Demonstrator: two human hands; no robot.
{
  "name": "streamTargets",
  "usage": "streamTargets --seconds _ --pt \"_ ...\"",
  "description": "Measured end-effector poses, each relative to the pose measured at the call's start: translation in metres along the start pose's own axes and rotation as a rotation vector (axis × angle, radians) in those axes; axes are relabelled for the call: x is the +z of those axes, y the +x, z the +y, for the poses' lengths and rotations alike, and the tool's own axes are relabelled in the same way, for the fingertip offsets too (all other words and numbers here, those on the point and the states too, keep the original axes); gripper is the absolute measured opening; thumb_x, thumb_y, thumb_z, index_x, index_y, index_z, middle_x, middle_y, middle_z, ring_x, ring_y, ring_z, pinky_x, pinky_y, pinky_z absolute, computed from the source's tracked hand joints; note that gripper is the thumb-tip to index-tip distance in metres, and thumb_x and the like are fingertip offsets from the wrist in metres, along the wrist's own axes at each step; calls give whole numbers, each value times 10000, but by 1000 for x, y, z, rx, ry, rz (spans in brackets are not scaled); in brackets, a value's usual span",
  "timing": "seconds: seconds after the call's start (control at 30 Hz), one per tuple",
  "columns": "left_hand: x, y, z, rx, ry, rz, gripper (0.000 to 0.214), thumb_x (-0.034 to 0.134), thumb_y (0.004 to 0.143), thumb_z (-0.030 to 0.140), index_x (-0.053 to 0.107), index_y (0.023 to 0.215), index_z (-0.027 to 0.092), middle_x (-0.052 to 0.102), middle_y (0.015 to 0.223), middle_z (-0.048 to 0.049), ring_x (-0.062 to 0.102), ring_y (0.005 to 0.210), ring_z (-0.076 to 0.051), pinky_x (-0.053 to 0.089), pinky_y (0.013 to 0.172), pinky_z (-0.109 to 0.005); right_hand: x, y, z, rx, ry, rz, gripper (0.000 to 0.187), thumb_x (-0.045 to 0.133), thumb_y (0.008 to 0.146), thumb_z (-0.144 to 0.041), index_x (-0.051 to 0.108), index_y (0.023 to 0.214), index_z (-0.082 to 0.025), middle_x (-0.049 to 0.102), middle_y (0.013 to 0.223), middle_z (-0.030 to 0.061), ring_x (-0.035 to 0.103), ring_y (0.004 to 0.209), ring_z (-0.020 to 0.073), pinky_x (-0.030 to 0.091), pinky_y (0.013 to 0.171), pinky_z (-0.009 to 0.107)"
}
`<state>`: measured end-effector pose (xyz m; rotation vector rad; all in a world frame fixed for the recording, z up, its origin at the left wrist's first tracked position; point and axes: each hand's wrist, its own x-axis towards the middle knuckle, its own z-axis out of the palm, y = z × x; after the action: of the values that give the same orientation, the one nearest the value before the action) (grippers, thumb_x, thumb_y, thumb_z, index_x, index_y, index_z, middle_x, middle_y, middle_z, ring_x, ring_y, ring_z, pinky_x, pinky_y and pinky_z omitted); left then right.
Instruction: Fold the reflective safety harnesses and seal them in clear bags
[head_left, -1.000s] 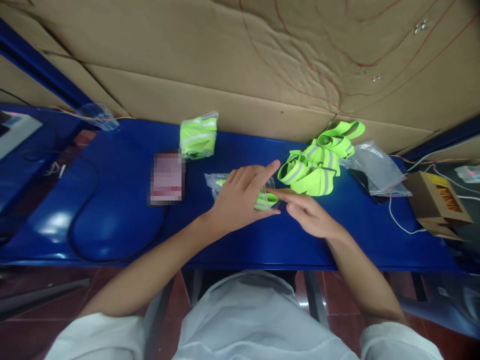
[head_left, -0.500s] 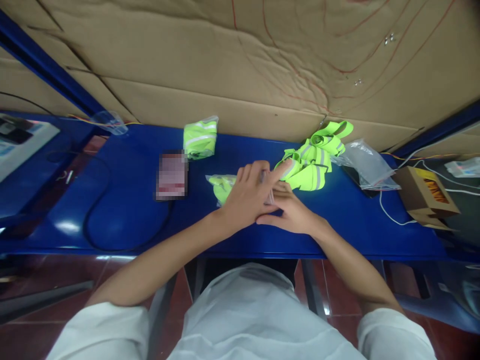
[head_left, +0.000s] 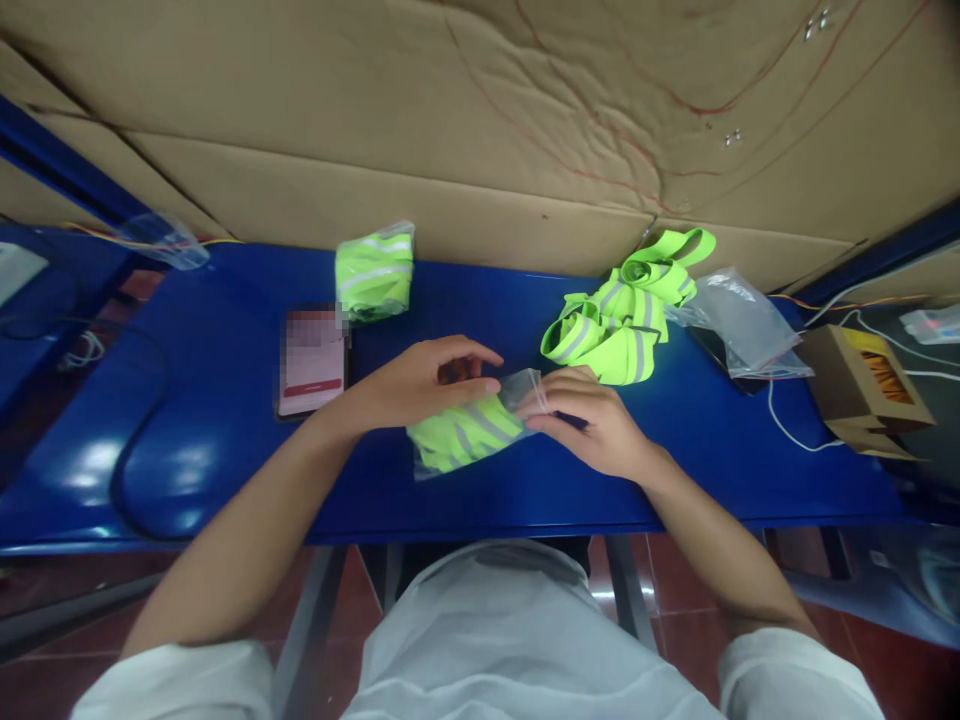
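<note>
A clear plastic bag holding a folded neon-yellow reflective band (head_left: 463,436) is lifted just above the blue table (head_left: 225,450), near its front edge. My left hand (head_left: 420,380) pinches the bag's upper side with thumb and fingers curled over it. My right hand (head_left: 592,425) pinches the bag's open mouth at the right end. Both hands are closed on the bag.
Another bagged band (head_left: 373,272) lies at the back of the table, with a phone (head_left: 312,360) in front of it. A pile of loose neon bands (head_left: 624,312) and empty clear bags (head_left: 739,322) lie at right. A small cardboard box (head_left: 866,390) and cables sit far right. Cardboard lines the wall.
The bagged band has been lifted and pulled toward me, turned lengthwise between both hands. My left hand went from lying flat over it to pinching it; my right hand now grips the bag's mouth.
</note>
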<state>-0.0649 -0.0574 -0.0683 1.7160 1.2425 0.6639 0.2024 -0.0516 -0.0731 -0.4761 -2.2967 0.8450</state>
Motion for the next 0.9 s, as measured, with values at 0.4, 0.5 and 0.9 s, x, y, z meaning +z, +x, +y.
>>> streamTargets --seconds 0.4,0.5,0.9 --pt "20 1 -8 90 -384 110 317 722 931 490 711 989 178 726 926 -36 651 807 -152 488 734 -230 16 -5 13 177 -25 183 260 691 990 -390 681 1210 -252 678 1269 104 630 1214 254 490 1055 434" --pt "20 1 -8 74 -579 237 316 775 898 476 689 970 181 738 903 -43 673 807 -161 517 752 -244 19 -5 22 380 121 267 295 665 996 -456 650 1197 -240 691 1157 76 659 1036 210 535 903 368" --pt "25 5 -3 21 -710 392 366 786 875 530 700 921 177 751 873 -49 721 817 -184 545 760 -274 12 -2 28 728 797 363 311 874 804 -457 719 866 -195 712 801 4 645 736 121 536 674 244"
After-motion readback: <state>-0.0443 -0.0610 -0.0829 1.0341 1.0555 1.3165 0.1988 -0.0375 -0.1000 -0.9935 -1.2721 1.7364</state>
